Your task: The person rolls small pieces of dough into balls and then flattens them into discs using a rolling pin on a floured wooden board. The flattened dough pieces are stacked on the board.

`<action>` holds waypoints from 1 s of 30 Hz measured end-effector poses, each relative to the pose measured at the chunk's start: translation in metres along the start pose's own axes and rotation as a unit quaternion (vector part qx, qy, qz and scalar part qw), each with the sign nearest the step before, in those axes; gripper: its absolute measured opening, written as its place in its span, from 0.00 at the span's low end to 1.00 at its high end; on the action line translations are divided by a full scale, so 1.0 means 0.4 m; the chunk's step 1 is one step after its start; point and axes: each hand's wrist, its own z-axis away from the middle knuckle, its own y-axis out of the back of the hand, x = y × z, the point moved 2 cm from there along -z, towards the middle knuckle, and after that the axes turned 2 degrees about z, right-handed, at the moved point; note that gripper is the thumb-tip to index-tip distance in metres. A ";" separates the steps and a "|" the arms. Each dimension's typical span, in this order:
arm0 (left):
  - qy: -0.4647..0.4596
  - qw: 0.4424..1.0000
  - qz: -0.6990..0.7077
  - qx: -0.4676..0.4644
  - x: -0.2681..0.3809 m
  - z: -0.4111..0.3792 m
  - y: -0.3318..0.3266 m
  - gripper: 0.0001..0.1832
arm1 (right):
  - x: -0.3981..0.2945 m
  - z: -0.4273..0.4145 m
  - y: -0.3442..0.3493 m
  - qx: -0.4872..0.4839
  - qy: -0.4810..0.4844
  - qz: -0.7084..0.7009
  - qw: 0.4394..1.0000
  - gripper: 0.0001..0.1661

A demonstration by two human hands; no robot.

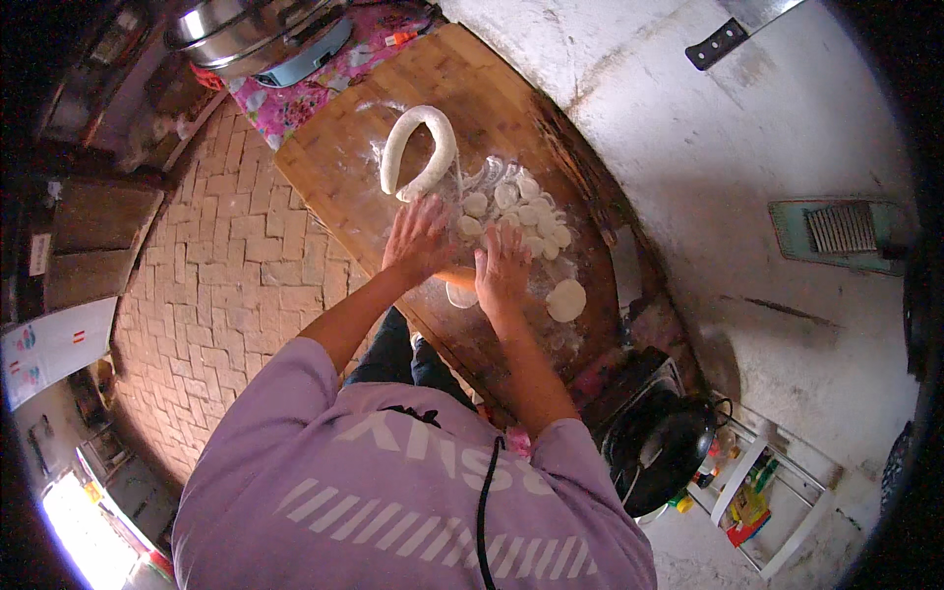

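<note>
Both my hands lie over a wooden rolling pin [457, 277] on a floured wooden board [346, 140]. My left hand [419, 240] rests over the pin's left part with fingers extended, and my right hand [504, 265] is flat over its right part. A flat dough round [462, 296] shows partly under the pin. Another rolled dough wrapper [566, 301] lies to the right of my right hand. Beyond my fingers are several small floured dough pieces [507, 196], close together. A thick dough rope [441, 140] lies bent in a loop farther up the board.
Steel pots [243, 37] stand on a floral cloth [284, 110] beyond the board. A black wok [664, 457] is at the lower right, beside a rack [800, 501] with packets. A knife [717, 44] and a green holder [789, 228] are at the white wall.
</note>
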 end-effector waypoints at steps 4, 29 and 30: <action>-0.096 0.985 0.016 -0.144 0.072 0.167 0.031 0.35 | 0.035 0.136 -0.024 0.003 0.001 -0.025 1.000 0.31; -0.099 0.994 -0.038 -0.013 0.030 0.033 0.020 0.38 | 0.041 0.047 -0.013 0.038 -0.087 0.015 0.995 0.32; -0.117 0.991 -0.057 -0.035 0.042 0.071 -0.015 0.39 | 0.039 0.089 -0.007 0.029 -0.079 0.008 0.996 0.33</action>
